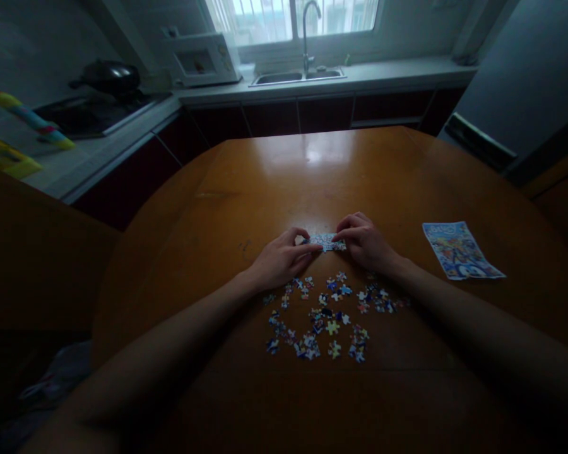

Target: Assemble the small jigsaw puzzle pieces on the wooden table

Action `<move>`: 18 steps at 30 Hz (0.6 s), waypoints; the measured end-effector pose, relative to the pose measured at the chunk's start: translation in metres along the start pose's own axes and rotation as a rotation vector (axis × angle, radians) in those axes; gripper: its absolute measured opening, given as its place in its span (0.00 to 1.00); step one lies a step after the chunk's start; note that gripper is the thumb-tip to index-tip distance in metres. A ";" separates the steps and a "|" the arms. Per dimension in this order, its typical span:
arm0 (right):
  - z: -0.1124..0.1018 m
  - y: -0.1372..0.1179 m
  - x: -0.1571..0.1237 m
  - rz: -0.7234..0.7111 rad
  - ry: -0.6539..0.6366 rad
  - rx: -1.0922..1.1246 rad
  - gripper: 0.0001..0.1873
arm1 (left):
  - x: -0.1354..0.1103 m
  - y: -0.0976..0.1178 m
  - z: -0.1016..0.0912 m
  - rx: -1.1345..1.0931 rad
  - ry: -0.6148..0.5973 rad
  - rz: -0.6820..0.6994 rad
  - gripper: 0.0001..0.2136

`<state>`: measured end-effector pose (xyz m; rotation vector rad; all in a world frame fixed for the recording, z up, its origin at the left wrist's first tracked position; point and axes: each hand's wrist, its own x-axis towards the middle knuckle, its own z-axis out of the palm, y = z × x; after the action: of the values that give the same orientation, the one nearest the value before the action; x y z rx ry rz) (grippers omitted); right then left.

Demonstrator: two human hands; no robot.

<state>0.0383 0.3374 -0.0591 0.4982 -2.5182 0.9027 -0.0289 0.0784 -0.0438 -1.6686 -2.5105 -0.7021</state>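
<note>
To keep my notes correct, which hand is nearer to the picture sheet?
Right. The right hand is left of the picture sheet, not touching; the left hand is farther left.

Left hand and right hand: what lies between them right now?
In the head view, a joined puzzle section lies between the left hand and the right hand; loose pieces lie nearer the person.

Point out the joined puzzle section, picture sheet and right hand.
Joined puzzle section point(322, 239), head view: middle of its exposed surface.
Picture sheet point(461, 251), head view: middle of its printed face.
Right hand point(366, 243), head view: back of it.
</note>
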 end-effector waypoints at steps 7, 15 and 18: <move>0.002 -0.002 0.000 0.000 -0.074 -0.065 0.21 | -0.001 -0.002 0.001 0.004 -0.006 -0.002 0.14; 0.000 0.002 0.000 -0.006 -0.005 -0.031 0.18 | 0.000 -0.002 0.000 0.008 -0.007 0.008 0.14; 0.002 0.002 0.000 0.006 -0.042 -0.064 0.19 | -0.001 -0.003 0.001 0.007 0.000 0.016 0.14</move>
<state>0.0370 0.3379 -0.0614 0.4939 -2.5788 0.8195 -0.0311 0.0771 -0.0461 -1.6848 -2.4933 -0.6907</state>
